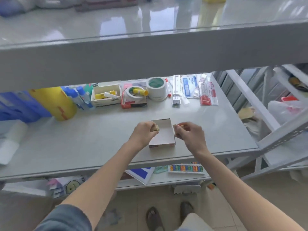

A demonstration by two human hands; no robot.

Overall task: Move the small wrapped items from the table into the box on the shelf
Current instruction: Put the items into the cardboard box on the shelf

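Observation:
A small open cardboard box [164, 135] sits on the grey shelf [100, 140], near its front edge. My left hand [144, 133] hovers over the box's left rim and grips a small tan wrapped item [156, 128]. My right hand [189, 133] is at the box's right rim and pinches another small pale wrapped item [177, 126] between thumb and fingers. The inside of the box looks bare white where it shows.
Along the back of the shelf stand a yellow roll [55, 102], blue bottles [80, 95], two open boxes of glue sticks and tape [120, 97], a tape roll [156, 88] and packaged stationery [196, 90]. An upper shelf [150, 52] overhangs. An abacus [185, 168] lies below.

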